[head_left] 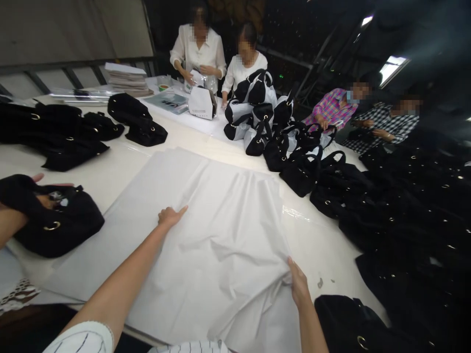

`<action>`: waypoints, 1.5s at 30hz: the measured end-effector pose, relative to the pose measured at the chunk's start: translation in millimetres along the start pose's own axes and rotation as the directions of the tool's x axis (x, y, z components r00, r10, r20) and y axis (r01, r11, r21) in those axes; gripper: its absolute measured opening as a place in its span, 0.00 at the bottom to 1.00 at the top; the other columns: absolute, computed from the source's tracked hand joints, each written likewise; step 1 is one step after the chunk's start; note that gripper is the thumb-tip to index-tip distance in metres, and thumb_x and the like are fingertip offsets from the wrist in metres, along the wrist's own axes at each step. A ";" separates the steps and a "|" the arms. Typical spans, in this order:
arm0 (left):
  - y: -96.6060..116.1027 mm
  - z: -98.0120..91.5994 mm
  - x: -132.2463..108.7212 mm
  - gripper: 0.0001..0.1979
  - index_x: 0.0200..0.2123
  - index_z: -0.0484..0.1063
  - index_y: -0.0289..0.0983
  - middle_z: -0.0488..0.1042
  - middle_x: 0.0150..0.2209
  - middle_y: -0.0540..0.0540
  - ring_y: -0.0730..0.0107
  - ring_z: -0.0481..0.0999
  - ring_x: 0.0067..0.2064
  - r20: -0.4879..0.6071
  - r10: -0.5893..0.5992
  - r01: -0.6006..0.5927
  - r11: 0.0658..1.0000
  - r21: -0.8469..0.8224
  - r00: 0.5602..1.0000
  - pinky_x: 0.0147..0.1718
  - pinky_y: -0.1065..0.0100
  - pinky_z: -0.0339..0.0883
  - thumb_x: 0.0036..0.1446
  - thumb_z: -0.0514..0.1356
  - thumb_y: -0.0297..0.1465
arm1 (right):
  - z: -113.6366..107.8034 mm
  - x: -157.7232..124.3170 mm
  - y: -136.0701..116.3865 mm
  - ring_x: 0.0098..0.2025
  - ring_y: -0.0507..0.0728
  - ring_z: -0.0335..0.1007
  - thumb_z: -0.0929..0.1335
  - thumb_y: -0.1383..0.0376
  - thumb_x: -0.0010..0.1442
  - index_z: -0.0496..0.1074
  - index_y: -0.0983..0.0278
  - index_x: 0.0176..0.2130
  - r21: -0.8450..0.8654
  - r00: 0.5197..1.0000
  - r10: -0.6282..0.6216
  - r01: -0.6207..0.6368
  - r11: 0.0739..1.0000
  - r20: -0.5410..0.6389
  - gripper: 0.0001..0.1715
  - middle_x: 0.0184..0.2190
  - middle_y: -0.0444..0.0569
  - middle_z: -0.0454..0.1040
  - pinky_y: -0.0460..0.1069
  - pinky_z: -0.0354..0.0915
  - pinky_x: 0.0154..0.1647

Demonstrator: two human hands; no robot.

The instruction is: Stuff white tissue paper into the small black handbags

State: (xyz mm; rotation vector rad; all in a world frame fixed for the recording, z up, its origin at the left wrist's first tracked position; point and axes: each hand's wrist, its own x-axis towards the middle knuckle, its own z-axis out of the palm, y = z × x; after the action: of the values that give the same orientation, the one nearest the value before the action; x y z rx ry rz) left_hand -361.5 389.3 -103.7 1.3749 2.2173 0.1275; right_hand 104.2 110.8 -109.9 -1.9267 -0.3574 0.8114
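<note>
A large, thin white paper sheet [221, 235] lies rumpled over a stack of similar sheets [121, 206] in front of me. My left hand [171, 215] is closed at its left side, fingers curled down against the paper and thumb stretched out to the right. At the right edge, my right hand [299, 282] pinches the sheet. Creases bunch up and run inward from that grip. Its fingertips are partly hidden by the paper.
Beside me at left, another person's hand reaches into a black handbag [62, 220]. More black bags [138, 120] lie at far left. Bags stuffed with white paper [257, 113] are piled across the table; a black heap [412, 211] fills the right. Several co-workers stand opposite.
</note>
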 end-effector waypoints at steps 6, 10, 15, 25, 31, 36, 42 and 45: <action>33.1 16.4 -44.9 0.50 0.57 0.59 0.24 0.65 0.56 0.24 0.43 0.67 0.57 0.168 0.246 -0.206 0.953 -0.222 0.955 0.53 0.56 0.62 0.41 0.60 0.57 | 87.6 -25.7 -43.3 0.48 0.65 0.73 0.77 0.50 0.39 0.75 0.72 0.45 0.146 0.970 0.096 -0.131 0.981 0.224 0.39 0.42 0.57 0.79 0.53 0.70 0.48; 46.1 59.0 -102.2 0.46 0.61 0.53 0.25 0.74 0.48 0.31 0.51 0.75 0.48 0.300 0.407 -0.275 0.876 -0.397 0.863 0.47 0.59 0.67 0.42 0.66 0.39 | 141.9 -61.9 -51.0 0.44 0.63 0.75 0.76 0.51 0.43 0.75 0.69 0.45 0.188 0.882 0.119 -0.226 0.956 0.456 0.35 0.40 0.54 0.80 0.54 0.70 0.46; 61.1 108.6 -181.6 0.25 0.50 0.69 0.32 0.78 0.45 0.41 0.60 0.76 0.47 0.383 0.630 -0.283 0.702 -0.654 0.676 0.49 0.64 0.67 0.45 0.59 0.27 | 155.1 -90.1 -42.3 0.38 0.59 0.75 0.79 0.57 0.38 0.72 0.66 0.48 0.134 0.809 0.099 -0.215 0.967 0.579 0.38 0.37 0.50 0.80 0.51 0.70 0.41; 94.3 74.0 -271.3 0.17 0.44 0.75 0.35 0.56 0.65 0.37 0.50 0.54 0.65 0.058 0.894 -0.684 0.381 -0.622 0.445 0.64 0.52 0.47 0.49 0.59 0.29 | 57.0 -105.2 -65.8 0.35 0.56 0.73 0.79 0.57 0.39 0.76 0.68 0.40 0.244 0.801 -0.046 -0.126 0.962 0.596 0.29 0.36 0.51 0.79 0.50 0.68 0.40; 135.9 67.5 -331.4 0.39 0.65 0.49 0.36 0.61 0.62 0.34 0.52 0.62 0.63 0.244 0.881 -0.308 0.383 -0.871 0.406 0.58 0.55 0.62 0.55 0.57 0.46 | -3.1 -117.1 -106.4 0.34 0.57 0.74 0.76 0.55 0.46 0.75 0.66 0.42 0.573 0.858 -0.193 -0.136 0.808 0.476 0.26 0.34 0.48 0.79 0.51 0.69 0.42; 162.6 107.8 -409.1 0.50 0.63 0.53 0.33 0.65 0.59 0.34 0.45 0.60 0.63 0.367 0.889 -0.445 0.455 -0.771 0.273 0.60 0.53 0.59 0.43 0.63 0.53 | -59.6 -108.7 -97.8 0.38 0.58 0.74 0.76 0.55 0.43 0.76 0.66 0.40 0.657 0.960 -0.243 0.093 0.748 0.140 0.26 0.37 0.49 0.79 0.53 0.68 0.46; 184.8 120.1 -457.3 0.28 0.51 0.67 0.36 0.78 0.43 0.44 0.51 0.76 0.46 0.542 0.815 -0.745 0.488 -0.454 0.204 0.44 0.59 0.72 0.45 0.61 0.39 | -128.2 -105.7 -72.9 0.40 0.60 0.73 0.76 0.60 0.42 0.76 0.67 0.38 0.650 0.969 -0.231 0.230 0.725 -0.086 0.22 0.38 0.50 0.79 0.54 0.68 0.46; 196.1 110.9 -453.1 0.31 0.56 0.63 0.42 0.78 0.43 0.49 0.54 0.77 0.45 0.495 0.843 -0.877 0.387 -0.286 0.210 0.43 0.64 0.70 0.45 0.58 0.33 | -166.8 -109.0 -74.5 0.37 0.59 0.73 0.77 0.64 0.37 0.75 0.67 0.33 0.770 0.974 -0.221 0.102 0.630 0.052 0.20 0.32 0.48 0.78 0.54 0.68 0.43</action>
State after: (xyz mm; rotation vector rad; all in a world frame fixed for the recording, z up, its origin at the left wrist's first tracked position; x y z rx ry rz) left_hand 6.9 74.0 41.0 2.1918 0.7037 0.0166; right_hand 143.4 -27.2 47.1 -1.0125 -0.2098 0.8060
